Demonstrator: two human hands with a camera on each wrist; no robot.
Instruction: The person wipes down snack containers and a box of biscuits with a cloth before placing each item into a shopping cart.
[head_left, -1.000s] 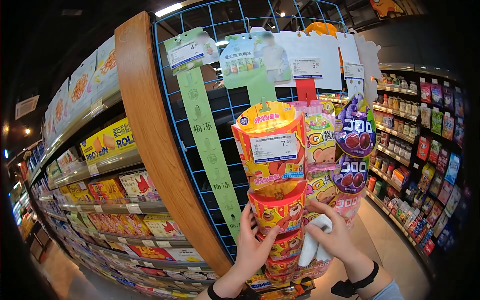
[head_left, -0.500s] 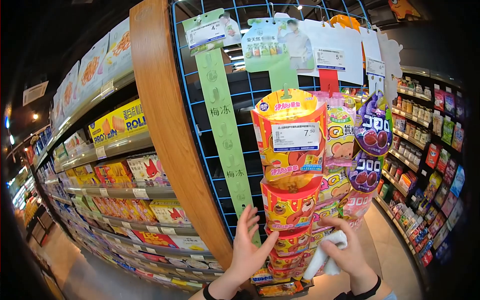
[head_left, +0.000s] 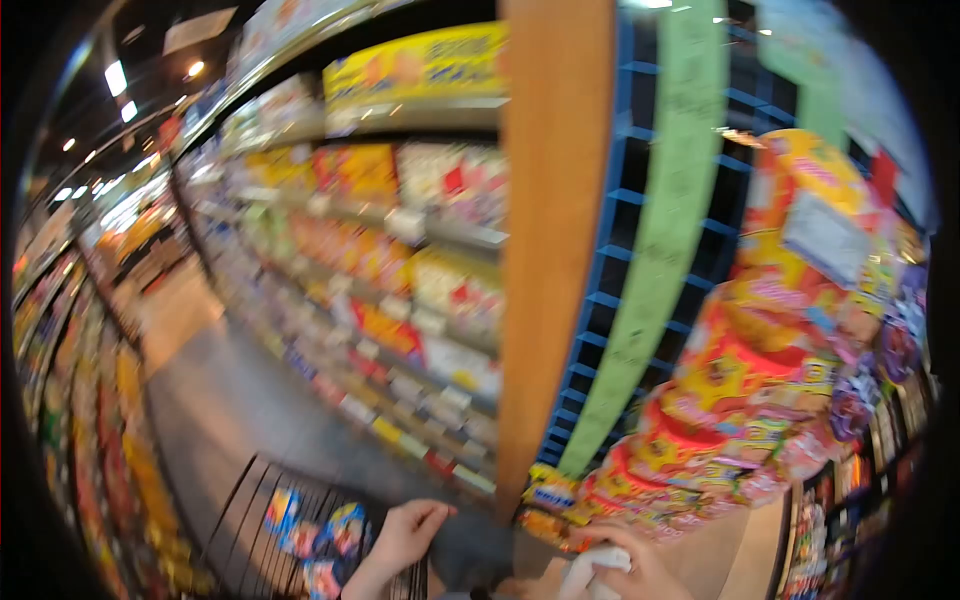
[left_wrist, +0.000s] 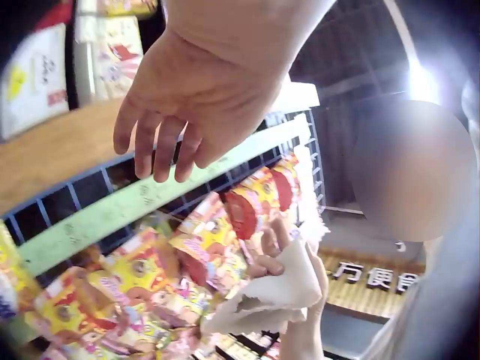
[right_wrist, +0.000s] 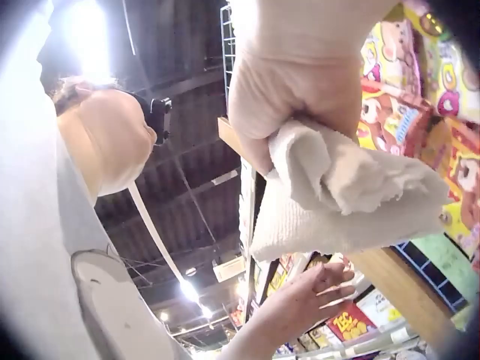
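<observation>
My left hand (head_left: pixel 412 532) is low in the head view, beside a wire basket (head_left: pixel 230 507). In the left wrist view its fingers (left_wrist: pixel 165 146) hang loosely with nothing in them. My right hand (head_left: pixel 645 565) holds a bunched white cloth (right_wrist: pixel 352 202), its thumb and fingers closed on the fabric. Just above that hand hangs a column of red and yellow cup-shaped snack packs (head_left: pixel 770 340). Neither hand grips a pack. Several blue and red packets (head_left: pixel 345 528) lie in the basket.
A wooden post (head_left: pixel 555 250) divides stocked shelves (head_left: pixel 450 235) from a blue wire rack (head_left: pixel 605 280). A green hanging strip (head_left: pixel 670 190) runs down the rack. Purple candy bags (head_left: pixel 900 340) hang at right. Another stocked shelf (head_left: pixel 85 430) borders the aisle floor (head_left: pixel 200 390) at left.
The head view has swung left and down, bringing the basket into sight. My left hand has left the snack packs and moved toward the basket. My right hand has lowered, still holding the cloth.
</observation>
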